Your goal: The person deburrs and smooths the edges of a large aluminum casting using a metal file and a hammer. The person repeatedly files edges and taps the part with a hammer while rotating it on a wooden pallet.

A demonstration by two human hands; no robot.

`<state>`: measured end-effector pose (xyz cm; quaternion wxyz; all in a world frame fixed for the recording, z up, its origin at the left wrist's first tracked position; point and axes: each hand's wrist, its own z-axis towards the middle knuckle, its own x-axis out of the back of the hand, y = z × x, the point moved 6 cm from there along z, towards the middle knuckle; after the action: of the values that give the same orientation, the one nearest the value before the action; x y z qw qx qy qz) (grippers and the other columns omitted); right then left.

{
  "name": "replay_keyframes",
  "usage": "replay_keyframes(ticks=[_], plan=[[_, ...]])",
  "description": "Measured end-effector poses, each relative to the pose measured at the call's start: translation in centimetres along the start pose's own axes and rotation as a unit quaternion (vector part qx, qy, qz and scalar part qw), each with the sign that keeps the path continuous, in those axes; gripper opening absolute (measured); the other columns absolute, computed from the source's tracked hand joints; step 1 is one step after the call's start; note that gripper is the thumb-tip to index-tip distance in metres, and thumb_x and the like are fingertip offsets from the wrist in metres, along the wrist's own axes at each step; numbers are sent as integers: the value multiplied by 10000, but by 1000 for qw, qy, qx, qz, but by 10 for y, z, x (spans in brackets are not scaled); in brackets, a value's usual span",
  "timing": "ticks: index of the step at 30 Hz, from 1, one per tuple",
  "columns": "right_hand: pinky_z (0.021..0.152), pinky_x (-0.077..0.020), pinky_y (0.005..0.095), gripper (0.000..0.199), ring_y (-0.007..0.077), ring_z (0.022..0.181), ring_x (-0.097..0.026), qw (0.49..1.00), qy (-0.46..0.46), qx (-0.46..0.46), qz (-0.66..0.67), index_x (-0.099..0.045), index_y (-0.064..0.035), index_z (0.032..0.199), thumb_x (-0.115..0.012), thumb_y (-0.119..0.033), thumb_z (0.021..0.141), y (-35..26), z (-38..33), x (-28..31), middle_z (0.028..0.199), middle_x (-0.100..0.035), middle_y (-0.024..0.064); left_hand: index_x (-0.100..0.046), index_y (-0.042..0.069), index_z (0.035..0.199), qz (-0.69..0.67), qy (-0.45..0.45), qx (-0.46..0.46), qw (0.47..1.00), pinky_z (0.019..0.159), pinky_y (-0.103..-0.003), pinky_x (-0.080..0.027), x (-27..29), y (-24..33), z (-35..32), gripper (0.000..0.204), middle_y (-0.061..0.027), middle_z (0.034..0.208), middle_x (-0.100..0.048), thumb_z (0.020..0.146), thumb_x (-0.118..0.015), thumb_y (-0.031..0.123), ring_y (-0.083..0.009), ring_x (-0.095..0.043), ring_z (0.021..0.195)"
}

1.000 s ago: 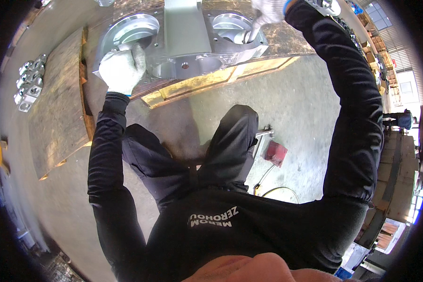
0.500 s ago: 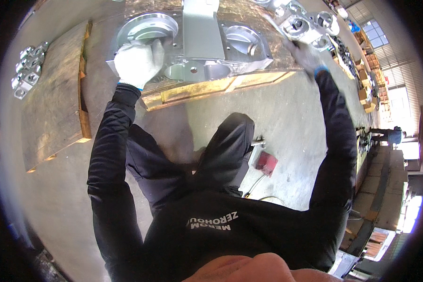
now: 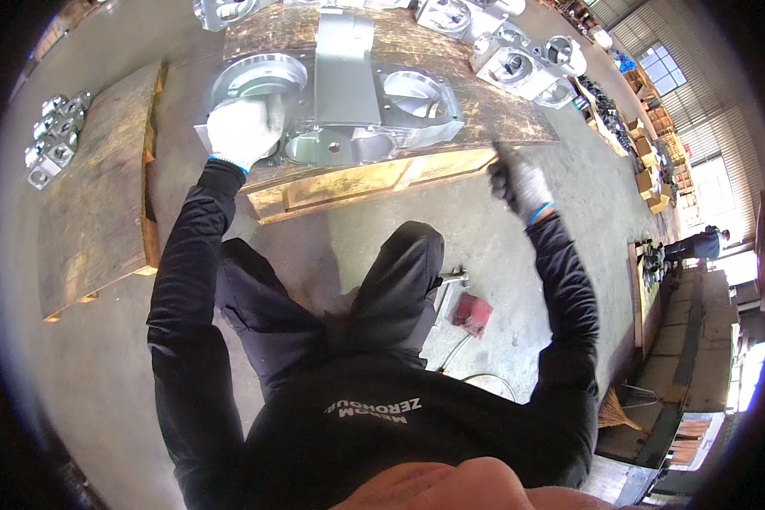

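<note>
A large silver metal casting (image 3: 346,81), with a round bore on each side and a flat raised band across its middle, lies on a wooden pallet (image 3: 518,123). My left hand (image 3: 245,132), in a white glove, is closed over the casting's near left part, beside the larger bore. My right hand (image 3: 523,185), in a glove with dark, soiled fingers, is in the air just off the pallet's near right edge, apart from the casting. Its fingers are curled round something dark and thin that I cannot make out.
More silver castings (image 3: 527,64) stand at the pallet's far right. Another wooden pallet (image 3: 102,195) lies on the left, with several small metal parts (image 3: 57,140) beyond it. A red object (image 3: 472,315) and a cable are on the floor by my legs. A person (image 3: 697,245) stands far right.
My right hand has moved from above the pallet's right side back toward me and to the left. My left hand has stayed on the casting. The view has shifted, showing more castings behind.
</note>
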<state>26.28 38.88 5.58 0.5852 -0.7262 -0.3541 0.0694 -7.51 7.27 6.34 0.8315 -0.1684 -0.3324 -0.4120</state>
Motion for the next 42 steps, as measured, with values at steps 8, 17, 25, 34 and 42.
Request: replay_keyframes(ticks=[8,17,25,34,42], plan=[[682,-559,351,431,313,739,-727,874,205,374,-232,-597,-176,1410,-606,-173,979,58,-51,-51,873,-705,223,-630,35,595,21,37,-33,999,535,-452,-522,-4,0,-5,501,-168,516,-594,948,-560,384,-337,-626,498],[589,-527,493,436,392,626,-658,790,293,437,-315,-605,-156,1366,-586,-186,932,-5,-26,-79,697,-657,196,-697,36,722,41,-3,-11,999,620,-465,-513,-2,0,-9,432,-191,630,-649,965,-552,363,-360,-646,598],[588,-543,454,481,364,643,-680,855,241,365,-279,-592,-164,1396,-621,-165,916,17,-28,-85,676,-649,212,-668,62,674,54,28,-31,998,565,-451,-516,3,6,-6,413,-176,548,-607,944,-561,355,-349,-628,528],[581,-548,440,510,351,632,-679,837,229,421,-263,-567,-204,1427,-631,-159,924,27,-49,-111,804,-693,205,-685,65,624,59,69,-37,995,564,-450,-506,2,4,-8,463,-184,543,-605,951,-560,368,-354,-619,519],[553,-521,453,502,320,650,-671,819,282,425,-264,-594,-170,1397,-635,-185,896,26,-52,-126,667,-634,158,-754,73,966,-16,-147,-6,989,654,-483,-524,-4,-8,-5,605,-222,781,-690,957,-500,621,-385,-691,731]])
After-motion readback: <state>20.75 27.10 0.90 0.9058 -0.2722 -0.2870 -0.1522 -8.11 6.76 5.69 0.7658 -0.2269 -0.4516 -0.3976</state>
